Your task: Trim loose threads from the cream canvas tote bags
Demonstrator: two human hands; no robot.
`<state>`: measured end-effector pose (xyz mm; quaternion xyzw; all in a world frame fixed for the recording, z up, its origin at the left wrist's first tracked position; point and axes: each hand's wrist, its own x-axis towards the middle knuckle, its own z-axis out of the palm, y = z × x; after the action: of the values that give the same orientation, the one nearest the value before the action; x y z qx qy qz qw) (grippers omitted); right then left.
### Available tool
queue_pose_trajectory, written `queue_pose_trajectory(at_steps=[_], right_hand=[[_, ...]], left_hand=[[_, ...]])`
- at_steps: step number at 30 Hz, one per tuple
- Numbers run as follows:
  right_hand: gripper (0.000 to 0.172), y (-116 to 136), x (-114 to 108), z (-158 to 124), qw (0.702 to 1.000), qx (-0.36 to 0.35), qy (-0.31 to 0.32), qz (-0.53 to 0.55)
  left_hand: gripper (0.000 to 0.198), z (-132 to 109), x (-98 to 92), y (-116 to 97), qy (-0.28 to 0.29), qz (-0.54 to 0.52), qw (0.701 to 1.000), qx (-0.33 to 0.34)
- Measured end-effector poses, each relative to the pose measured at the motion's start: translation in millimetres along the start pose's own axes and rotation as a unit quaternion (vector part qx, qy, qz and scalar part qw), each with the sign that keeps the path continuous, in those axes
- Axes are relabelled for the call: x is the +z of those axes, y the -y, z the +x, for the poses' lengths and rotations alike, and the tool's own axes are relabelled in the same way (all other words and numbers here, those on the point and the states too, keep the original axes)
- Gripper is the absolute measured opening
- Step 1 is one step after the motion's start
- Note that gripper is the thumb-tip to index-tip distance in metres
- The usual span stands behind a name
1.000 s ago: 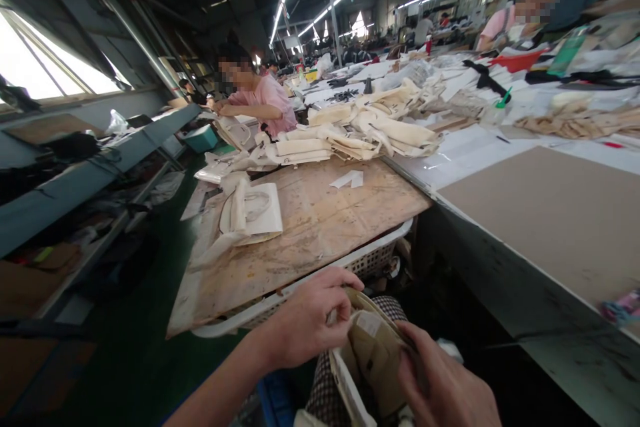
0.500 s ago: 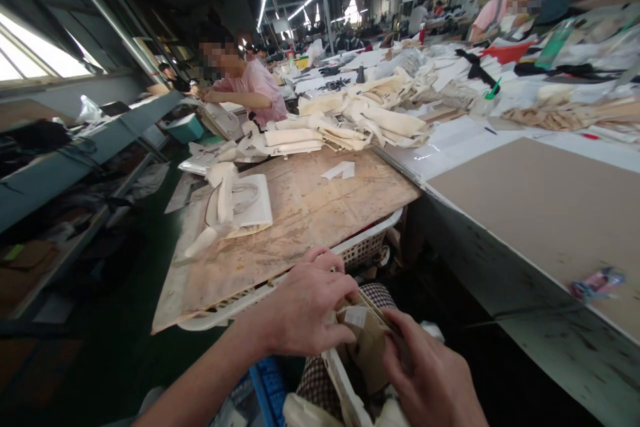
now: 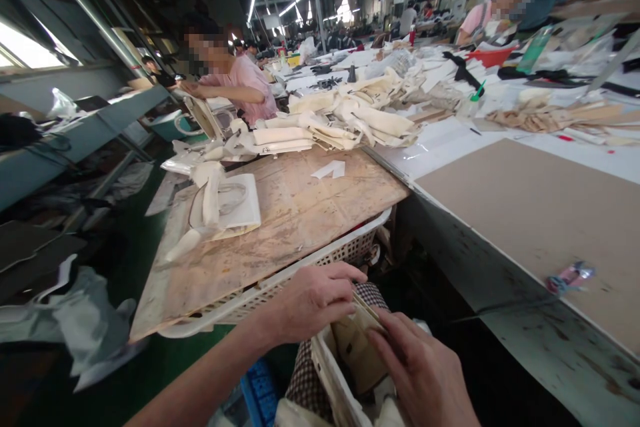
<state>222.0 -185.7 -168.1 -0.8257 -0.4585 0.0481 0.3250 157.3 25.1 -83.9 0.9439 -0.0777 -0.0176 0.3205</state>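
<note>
An off-white bag point(image 3: 334, 373) with a beige lining point(image 3: 356, 350) rests in my lap, its mouth gaping upward. My right hand point(image 3: 423, 360) grips its right-hand rim, thumb inside and fingers over the outer side. At the far end of the mouth is my left hand point(image 3: 320, 300), thumb and fingers drawn together at the rim. A small pale bit shows by its fingertips, too little to name. The bag's lower part is hidden by my hands and the frame edge.
A wooden board point(image 3: 300, 213) lies over a white plastic basket point(image 3: 240, 312) ahead. On it are an off-white bag piece point(image 3: 240, 203) and a paper strip point(image 3: 330, 169). Off-white bags point(image 3: 320, 127) are heaped behind. A co-worker in pink point(image 3: 245, 87) handles a bag. A table point(image 3: 540, 200) stands right.
The white label seen inside the bag's mouth no longer shows. My left hand's fingers have drawn together at the rim. My right hand keeps its grip; the view has shifted slightly right.
</note>
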Motion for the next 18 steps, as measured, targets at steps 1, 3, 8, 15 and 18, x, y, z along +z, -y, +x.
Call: queue_pose_trajectory(at_steps=[1, 3, 8, 15, 18], right_hand=[[0.030, 1.0, 0.0, 0.9, 1.000, 0.010, -0.006, -0.005], [0.032, 3.1, -0.4, 2.5, 0.999, 0.031, -0.011, 0.003], [0.029, 7.2, -2.1, 3.6, 0.991, 0.055, -0.006, 0.120], [0.025, 12.5, -8.6, 2.5, 0.983, 0.025, -0.012, 0.182], [0.025, 15.2, -14.2, 2.3, 0.988, 0.009, 0.001, 0.153]], left_hand=[[0.017, -0.7, 2.1, -0.1, -0.006, -0.004, 1.000, -0.005], [0.019, -0.9, 5.5, -0.8, -0.019, -0.002, 1.000, -0.013], [0.018, -0.6, 9.9, -1.6, -0.044, 0.001, 0.998, -0.040], [0.018, -5.7, 11.8, -5.2, -0.079, -0.053, 0.993, -0.073], [0.020, -8.6, 12.2, -9.4, -0.088, -0.074, 0.991, -0.073]])
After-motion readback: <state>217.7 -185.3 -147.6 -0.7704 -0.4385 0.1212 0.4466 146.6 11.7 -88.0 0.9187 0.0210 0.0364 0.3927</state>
